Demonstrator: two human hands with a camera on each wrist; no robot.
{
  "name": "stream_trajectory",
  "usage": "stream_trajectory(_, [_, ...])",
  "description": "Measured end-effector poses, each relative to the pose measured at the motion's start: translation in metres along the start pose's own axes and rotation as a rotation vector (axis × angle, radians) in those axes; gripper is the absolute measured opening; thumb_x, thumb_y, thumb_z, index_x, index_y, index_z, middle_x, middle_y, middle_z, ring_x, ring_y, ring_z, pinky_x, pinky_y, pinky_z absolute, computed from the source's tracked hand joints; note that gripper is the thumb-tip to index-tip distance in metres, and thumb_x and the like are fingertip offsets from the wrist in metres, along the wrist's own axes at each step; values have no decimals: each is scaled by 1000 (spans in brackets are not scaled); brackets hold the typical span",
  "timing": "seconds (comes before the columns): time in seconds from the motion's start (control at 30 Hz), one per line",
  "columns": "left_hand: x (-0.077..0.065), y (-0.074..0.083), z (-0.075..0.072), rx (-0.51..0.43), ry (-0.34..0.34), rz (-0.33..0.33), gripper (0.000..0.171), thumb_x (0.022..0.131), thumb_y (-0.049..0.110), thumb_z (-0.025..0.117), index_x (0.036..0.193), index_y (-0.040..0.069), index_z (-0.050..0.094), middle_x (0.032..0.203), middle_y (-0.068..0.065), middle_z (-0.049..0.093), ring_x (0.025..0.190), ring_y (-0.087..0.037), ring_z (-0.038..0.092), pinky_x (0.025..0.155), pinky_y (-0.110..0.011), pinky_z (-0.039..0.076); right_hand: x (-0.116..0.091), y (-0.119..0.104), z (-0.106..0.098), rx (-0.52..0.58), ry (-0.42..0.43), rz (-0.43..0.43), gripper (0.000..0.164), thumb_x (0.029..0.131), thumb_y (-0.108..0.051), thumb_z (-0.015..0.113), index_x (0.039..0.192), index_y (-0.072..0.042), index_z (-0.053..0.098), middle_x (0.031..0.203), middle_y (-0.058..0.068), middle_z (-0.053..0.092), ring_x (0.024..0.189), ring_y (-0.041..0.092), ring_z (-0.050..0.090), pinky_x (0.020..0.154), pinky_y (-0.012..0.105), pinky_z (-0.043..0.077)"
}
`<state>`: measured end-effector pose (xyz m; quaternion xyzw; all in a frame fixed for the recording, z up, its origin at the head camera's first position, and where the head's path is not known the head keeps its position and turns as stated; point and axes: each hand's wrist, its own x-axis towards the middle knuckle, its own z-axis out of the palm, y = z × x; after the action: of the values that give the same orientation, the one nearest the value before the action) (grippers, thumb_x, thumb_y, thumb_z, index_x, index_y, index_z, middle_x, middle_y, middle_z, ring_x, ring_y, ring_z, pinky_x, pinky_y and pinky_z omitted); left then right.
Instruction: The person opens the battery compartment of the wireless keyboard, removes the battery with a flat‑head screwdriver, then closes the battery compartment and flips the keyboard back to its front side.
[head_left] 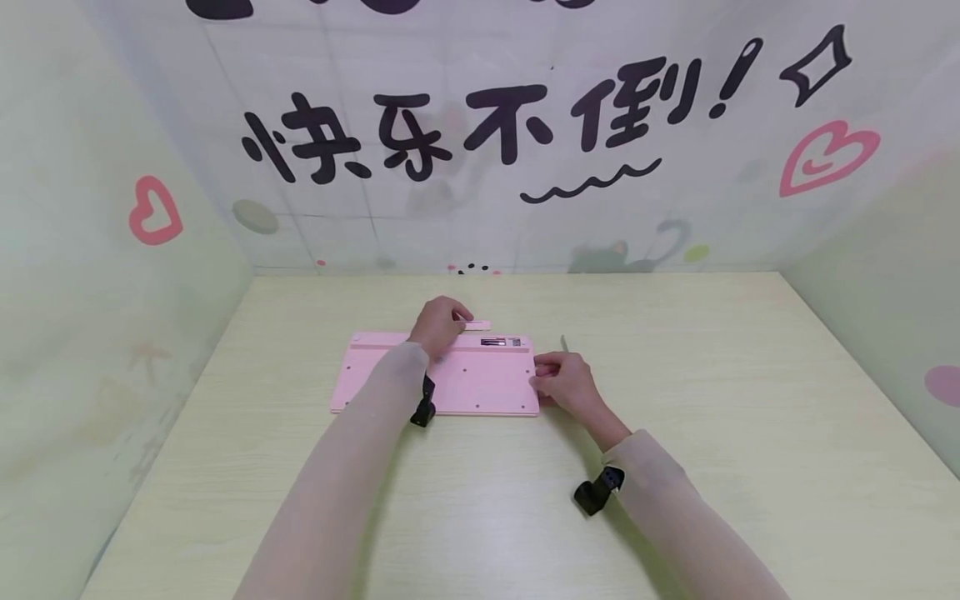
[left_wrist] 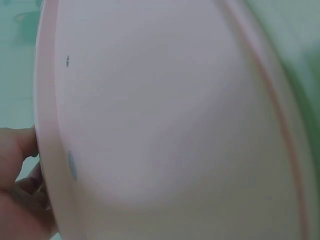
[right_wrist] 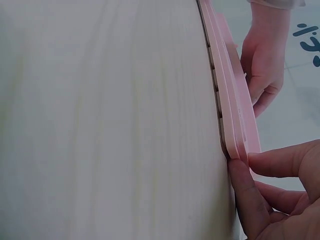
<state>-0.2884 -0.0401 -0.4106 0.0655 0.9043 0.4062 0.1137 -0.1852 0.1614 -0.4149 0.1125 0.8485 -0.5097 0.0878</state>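
Observation:
A pink keyboard [head_left: 495, 387] lies upside down on the table, its screw-dotted underside up. An uncovered battery compartment [head_left: 501, 342] sits along its back edge, with a battery showing inside. My left hand [head_left: 438, 327] reaches across the keyboard and pinches a small pink battery cover [head_left: 482, 325] just beyond that edge. In the left wrist view the keyboard's underside [left_wrist: 150, 120] hides the fingertips of the left hand [left_wrist: 20, 185]. My right hand [head_left: 566, 382] grips the right edge; in the right wrist view its thumb and fingers pinch the keyboard's corner [right_wrist: 240, 152].
A thin grey stick-like thing [head_left: 564, 342] lies on the table [head_left: 712, 400] just beyond the right hand; its kind is unclear. A printed cloth wall [head_left: 450, 225] rises behind the table, with side walls at left and right.

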Motion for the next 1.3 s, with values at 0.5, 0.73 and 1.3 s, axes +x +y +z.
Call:
stream_trajectory(0.5, [0,2,4,31,15,-2,20,88,1,54,100,9,68,102,-8,58,90,-22,51,83,-35,42,1,4,1,6,6,-10,39,79,4,66,117,2,59,90,14,57,73,21,55,56,28,53])
stream_trajectory(0.73, [-1,1,3,22,18,-3,21,89,3,52,101,11,68,106,-6,57,93,-21,50,85,-36,42,2,3,2,12,5,-6,39,78,5,66,117,1,59,90,14,57,74,21,55,56,28,53])
stream_trajectory(1.3, [-6,5,-11,-8,-29,35,25,87,0,55,108,8,66,103,-7,55,91,-22,48,80,-35,43,2,2,2,13,11,-8,39,78,5,66,116,1,59,90,14,57,73,21,55,56,29,53])
